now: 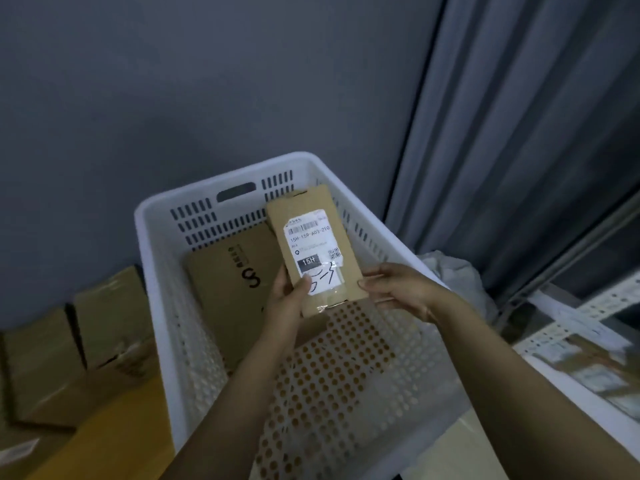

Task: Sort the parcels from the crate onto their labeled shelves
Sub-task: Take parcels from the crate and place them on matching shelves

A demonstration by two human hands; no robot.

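Observation:
A small brown cardboard parcel (311, 216) with a white shipping label is held up over the white perforated crate (162, 271). My left hand (287, 296) grips its lower left edge, thumb lying on the label. My right hand (391, 289) holds its lower right edge with curled fingers. A larger flat cardboard box (228, 275) printed with a black S leans inside the crate against its far left wall, partly hidden behind the parcel and my left hand.
Several cardboard boxes (69, 344) are stacked on the floor to the left of the crate. A grey curtain (519, 133) hangs at the right. White metal shelving (571, 344) holding blurred parcels stands at the lower right. A grey wall is behind.

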